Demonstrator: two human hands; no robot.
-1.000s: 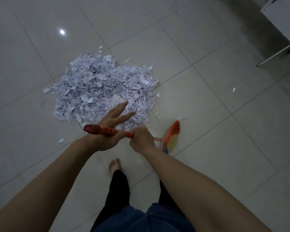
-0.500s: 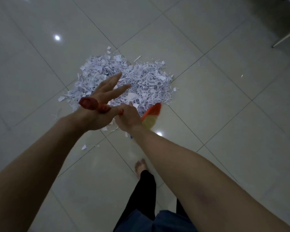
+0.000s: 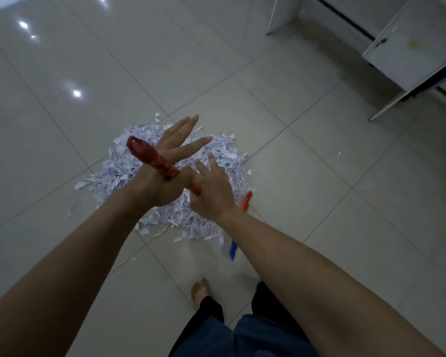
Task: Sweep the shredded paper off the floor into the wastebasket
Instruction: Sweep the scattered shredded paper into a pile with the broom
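The shredded paper (image 3: 165, 181) is seen heaped on the floor (image 3: 307, 176) beneath both hands, the broom handle (image 3: 152, 158) is steadied by the spread-fingered left hand (image 3: 165, 163) and right hand (image 3: 211, 191), and no wastebasket is visible.

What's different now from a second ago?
The right hand has opened its fingers on the broom handle; it was gripping it. The broom head swung in against the paper pile. The left hand keeps its fingers straight, handle in the thumb crook.

Red broom handle (image 3: 152, 158); white paper shreds (image 3: 224, 153); pale grey floor tiles (image 3: 319, 191).
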